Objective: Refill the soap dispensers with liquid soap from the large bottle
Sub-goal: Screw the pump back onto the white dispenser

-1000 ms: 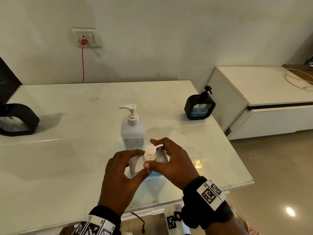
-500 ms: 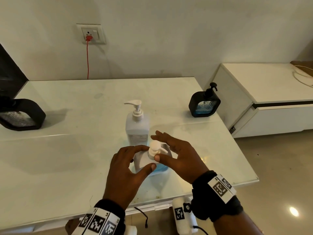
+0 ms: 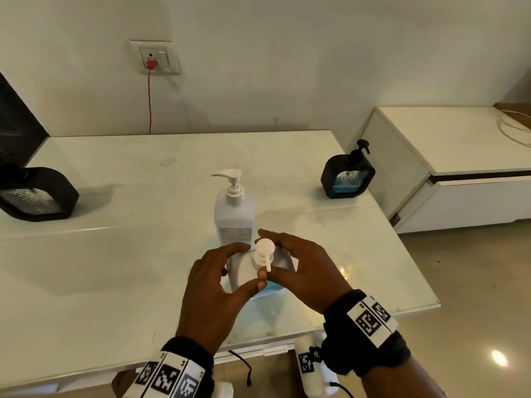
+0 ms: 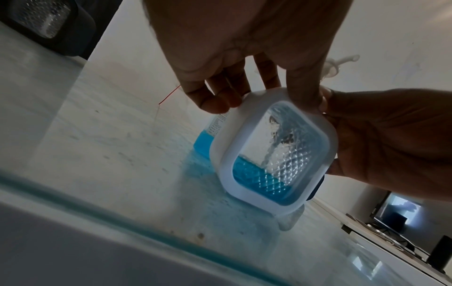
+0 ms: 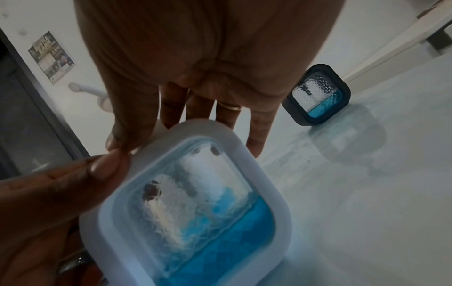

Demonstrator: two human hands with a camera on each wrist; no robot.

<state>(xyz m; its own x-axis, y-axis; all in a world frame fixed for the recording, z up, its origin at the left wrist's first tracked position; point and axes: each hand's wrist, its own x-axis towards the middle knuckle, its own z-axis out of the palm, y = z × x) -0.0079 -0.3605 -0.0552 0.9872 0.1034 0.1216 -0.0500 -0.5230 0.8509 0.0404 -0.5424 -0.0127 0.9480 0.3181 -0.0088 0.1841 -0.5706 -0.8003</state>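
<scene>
At the far left of the worktop (image 3: pixel 120 282) sits a black dispenser (image 3: pixel 37 193), partly cut off by the frame edge; how much soap it holds cannot be told. Toward the middle stands the large bottle (image 3: pixel 234 209), upright, its white pump on, with a band of blue soap low in it as the left wrist view shows. Just in front of it, near the front edge, is the white dispenser (image 3: pixel 284 261), about a third full of blue soap. The left hand (image 3: pixel 212 285) curls round its left side, thumb at the front and fingers behind, steadying the body. The right hand (image 3: pixel 304 271) comes in from the other side, its grip closed on the collar of the white pump (image 3: pixel 264 251), thumb in front and fingers behind, spout pointing back at the person. Farther right, well apart, a second black dispenser (image 3: pixel 347 176) stands with a little blue soap at its bottom.

The step in hand looks like unscrewing the white dispenser's pump. The next move likely calls for a firm hold on the body while the collar is turned, then lifting the pump and its tube straight up so they drip inside, before the large bottle is brought over.
</scene>
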